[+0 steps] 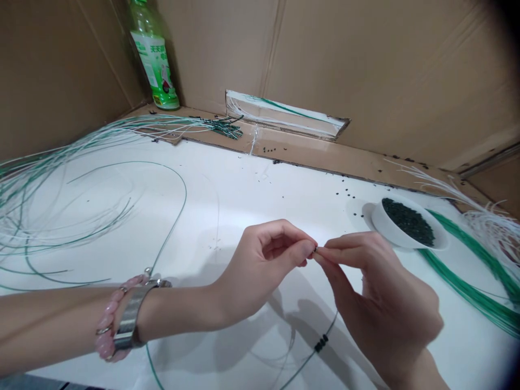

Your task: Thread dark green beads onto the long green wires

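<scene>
In left hand [270, 260]: tiny dark bead [314, 250], pinched in fingers [305, 249] above white tabletop [227, 200]. In right hand [382, 292]: fingers pressed together just beside; grip hidden. Below: dark-green beads [321, 343], strung on thin green strand [298, 370].

Upper left: bottle [152, 59], clear glossy plastic; label [156, 67], slick, printed. Across top: walls [345, 65], matt cardboard, faintly creased. Above centre: tape [254, 140], clear, shiny, wrinkled. Mid-frame: table [235, 189], smooth, soft sheen. Right: bowl [382, 227], smooth, plastic by the look; beads [408, 222] inside, dull, grainy in the heap. Far right: coil [493, 265], smooth, plastic-looking, slight gloss. Lower left: bangle [133, 317], polished metal, bright highlights; bracelet [106, 344], glossy, rounded, stone or glass, hard to tell. Left edge: strands [69, 149], smooth, faintly shiny.
</scene>
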The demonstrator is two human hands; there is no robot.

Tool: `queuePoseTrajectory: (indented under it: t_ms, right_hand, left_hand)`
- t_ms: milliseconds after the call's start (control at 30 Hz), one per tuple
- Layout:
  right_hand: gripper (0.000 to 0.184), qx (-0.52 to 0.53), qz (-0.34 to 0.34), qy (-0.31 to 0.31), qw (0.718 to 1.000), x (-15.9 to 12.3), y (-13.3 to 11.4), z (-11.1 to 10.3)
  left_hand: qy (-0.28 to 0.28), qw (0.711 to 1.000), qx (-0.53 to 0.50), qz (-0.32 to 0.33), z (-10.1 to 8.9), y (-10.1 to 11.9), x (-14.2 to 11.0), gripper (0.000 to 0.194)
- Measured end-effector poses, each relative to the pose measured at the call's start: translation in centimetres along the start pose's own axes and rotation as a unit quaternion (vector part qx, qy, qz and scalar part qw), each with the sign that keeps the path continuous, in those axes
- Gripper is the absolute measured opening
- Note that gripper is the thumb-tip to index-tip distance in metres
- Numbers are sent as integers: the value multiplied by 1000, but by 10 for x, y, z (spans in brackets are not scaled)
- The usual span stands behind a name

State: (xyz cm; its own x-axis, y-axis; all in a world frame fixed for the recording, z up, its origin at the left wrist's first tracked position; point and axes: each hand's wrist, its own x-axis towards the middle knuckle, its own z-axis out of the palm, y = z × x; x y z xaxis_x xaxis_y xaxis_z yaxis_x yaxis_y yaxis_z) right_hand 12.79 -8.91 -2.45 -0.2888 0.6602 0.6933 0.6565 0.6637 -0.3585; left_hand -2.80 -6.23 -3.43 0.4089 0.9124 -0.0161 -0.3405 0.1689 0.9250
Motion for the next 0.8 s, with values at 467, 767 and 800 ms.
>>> queuePoseTrajectory:
  t_ms: [467, 767, 800]
  right_hand:
    - [32, 109, 33, 61, 992, -3, 3, 0]
    - [29, 63, 12, 73, 995, 0, 5, 0]
    - [28, 65, 14, 73, 995, 1, 5, 0]
  left_hand:
    - [-44, 996, 47, 58, -9, -3, 5, 11]
    - [-48, 995, 78, 33, -12, 0, 12, 12]
    - [-56, 992, 100, 49, -13, 0, 12, 13]
